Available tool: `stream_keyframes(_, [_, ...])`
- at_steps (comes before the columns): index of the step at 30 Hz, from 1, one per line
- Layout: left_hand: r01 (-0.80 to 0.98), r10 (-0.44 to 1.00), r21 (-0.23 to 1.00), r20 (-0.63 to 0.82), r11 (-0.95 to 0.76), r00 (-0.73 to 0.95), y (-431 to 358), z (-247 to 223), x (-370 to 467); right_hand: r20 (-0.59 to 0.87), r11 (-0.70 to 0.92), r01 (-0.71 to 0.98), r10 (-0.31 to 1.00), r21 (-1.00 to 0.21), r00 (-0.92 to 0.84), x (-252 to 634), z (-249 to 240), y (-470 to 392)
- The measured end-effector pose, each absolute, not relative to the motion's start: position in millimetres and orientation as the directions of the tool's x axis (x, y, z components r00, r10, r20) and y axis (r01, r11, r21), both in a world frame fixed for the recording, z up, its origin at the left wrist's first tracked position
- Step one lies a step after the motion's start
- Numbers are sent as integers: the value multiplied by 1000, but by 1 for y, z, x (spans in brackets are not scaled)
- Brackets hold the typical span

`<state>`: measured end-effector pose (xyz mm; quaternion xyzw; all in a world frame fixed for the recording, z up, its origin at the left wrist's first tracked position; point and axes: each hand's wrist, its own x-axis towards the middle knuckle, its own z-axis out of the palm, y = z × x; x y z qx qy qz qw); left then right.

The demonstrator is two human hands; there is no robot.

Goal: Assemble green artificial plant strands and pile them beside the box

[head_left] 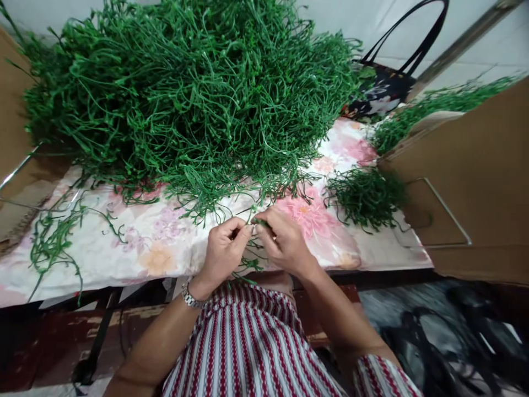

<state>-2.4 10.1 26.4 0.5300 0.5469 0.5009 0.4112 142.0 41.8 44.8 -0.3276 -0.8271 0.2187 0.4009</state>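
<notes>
Close to the table's front edge, my left hand (226, 246) and my right hand (284, 241) meet with thumbs and fingertips pinched together. Between them they hold a thin green plastic stem (249, 214), part of it hidden by the fingers. More green sprig ends (249, 264) hang below the hands, near my lap. Just beyond lies a large heap of green artificial stems (198, 99). To the right of my hands sits a smaller, darker green bunch (367, 196). Several loose sprigs (55, 234) lie at the left.
The table has a floral cloth (161, 256). A cardboard box (475, 182) with a wire handle and green stems stands at the right; more cardboard (12, 99) is at the left. A dark floral bag (384, 88) rests behind. Black items (446, 336) lie below, right.
</notes>
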Motion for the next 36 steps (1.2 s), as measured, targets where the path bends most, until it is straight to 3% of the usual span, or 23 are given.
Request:
stream_keyframes(7, [96, 968, 993, 88, -67, -233, 9, 21, 1, 330, 504, 347, 828, -790, -453, 135, 20, 38])
stream_keyframes(13, [36, 991, 998, 51, -47, -127, 9, 21, 1, 188, 313, 192, 855, -930, -483, 137, 16, 37])
stream_keyframes(16, [-95, 985, 995, 16, -33, -171, 10, 14, 4, 296, 432, 190, 820, -882, -489, 136, 17, 35])
stream_keyframes(19, [-77, 974, 996, 28, -46, -223, 11, 11, 9, 421, 575, 229, 768, -786, -483, 134, 18, 34])
stream_keyframes(26, [342, 969, 934, 174, -105, -177, 14, 14, 12, 403, 651, 362, 724, -667, -560, 138, 17, 37])
stream_keyframes(31, [554, 950, 829, 232, -80, -209, 22, 11, 6, 319, 686, 290, 615, -667, -721, 146, 25, 38])
stream_keyframes(33, [523, 963, 851, 179, -47, -204, 25, 10, 3, 296, 688, 267, 584, -675, -756, 153, 32, 44])
stream_keyframes(36, [344, 992, 939, 55, -13, -111, 25, 13, 0, 344, 663, 332, 675, -671, -652, 163, 40, 55])
